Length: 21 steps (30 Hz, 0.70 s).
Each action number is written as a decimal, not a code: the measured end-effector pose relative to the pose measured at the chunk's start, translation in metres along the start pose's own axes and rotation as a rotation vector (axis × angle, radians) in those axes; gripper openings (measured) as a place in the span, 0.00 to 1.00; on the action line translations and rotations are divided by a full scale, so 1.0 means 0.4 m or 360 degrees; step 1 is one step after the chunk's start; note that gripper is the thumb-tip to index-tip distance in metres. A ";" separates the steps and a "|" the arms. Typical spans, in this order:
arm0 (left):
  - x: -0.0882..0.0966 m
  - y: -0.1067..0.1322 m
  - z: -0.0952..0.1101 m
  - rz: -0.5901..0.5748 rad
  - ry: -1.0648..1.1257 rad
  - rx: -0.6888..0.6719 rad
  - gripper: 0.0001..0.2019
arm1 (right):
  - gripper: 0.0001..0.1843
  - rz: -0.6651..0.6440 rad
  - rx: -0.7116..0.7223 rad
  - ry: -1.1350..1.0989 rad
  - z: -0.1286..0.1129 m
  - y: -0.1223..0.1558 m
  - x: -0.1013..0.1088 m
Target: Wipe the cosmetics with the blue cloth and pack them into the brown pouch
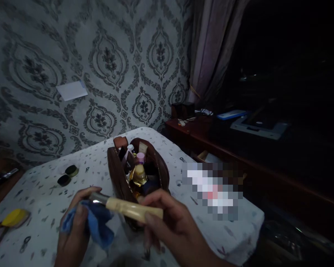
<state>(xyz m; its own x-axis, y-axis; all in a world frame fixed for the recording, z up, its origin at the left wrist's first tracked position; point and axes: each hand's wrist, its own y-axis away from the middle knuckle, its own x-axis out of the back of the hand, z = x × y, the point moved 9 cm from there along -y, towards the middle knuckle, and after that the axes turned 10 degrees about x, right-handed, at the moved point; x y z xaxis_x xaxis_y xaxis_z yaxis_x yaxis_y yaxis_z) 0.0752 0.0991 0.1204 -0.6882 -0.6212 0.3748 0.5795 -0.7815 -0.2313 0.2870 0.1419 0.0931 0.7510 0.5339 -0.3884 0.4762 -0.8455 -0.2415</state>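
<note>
My right hand (169, 218) pinches the pale handle of a makeup brush (133, 210), which lies nearly level with its silver ferrule to the left. My left hand (76, 222) is closed around a crumpled blue cloth (98, 228), its fingers at the ferrule end; the brush's bristles are mostly hidden there. Just behind the hands stands an unzipped brown toiletry bag (115, 176) on the patterned white cover. Inside it are a gold-coloured bottle (139, 176), a pink-capped container (140, 157), a white-capped bottle (130, 147) and a pale tube (143, 148).
Two small dark round pieces (68, 175) lie left of the bag. A yellow-headed item (16, 218) is at the left edge. To the right, a pixelated patch hides something on the white cover (195, 226). Beyond stands a dark red desk (200, 129) with an open drawer (203, 155).
</note>
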 end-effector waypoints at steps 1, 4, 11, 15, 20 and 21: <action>-0.018 0.005 0.022 -0.0047 -0.0070 -0.0083 0.21 | 0.19 0.0074 0.0076 0.0075 -0.024 0.001 0.031; -0.094 0.025 0.096 -0.0372 -0.0475 -0.0584 0.17 | 0.17 0.0304 0.0335 0.0297 -0.093 -0.001 0.121; -0.142 0.026 0.105 -0.0544 -0.1265 -0.1179 0.34 | 0.14 0.0462 0.0579 0.0623 -0.153 -0.022 0.221; -0.128 0.024 0.095 -0.0557 -0.1183 -0.1181 0.30 | 0.13 0.0352 0.0617 0.0833 -0.158 -0.050 0.215; -0.115 0.037 0.114 -0.0446 -0.1086 -0.1225 0.24 | 0.09 0.0084 0.0872 0.1249 -0.201 -0.130 0.145; -0.113 0.039 0.117 -0.0439 -0.1064 -0.1222 0.23 | 0.08 0.0035 0.0959 0.1327 -0.213 -0.150 0.126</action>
<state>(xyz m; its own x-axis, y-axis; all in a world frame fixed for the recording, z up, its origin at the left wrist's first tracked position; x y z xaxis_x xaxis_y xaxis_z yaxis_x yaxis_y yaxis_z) 0.1360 0.1177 0.1419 -0.2376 -0.4405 0.8657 -0.1536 -0.8630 -0.4813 0.3352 0.2197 0.1638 0.9450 0.1564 0.2873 0.3224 -0.5939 -0.7371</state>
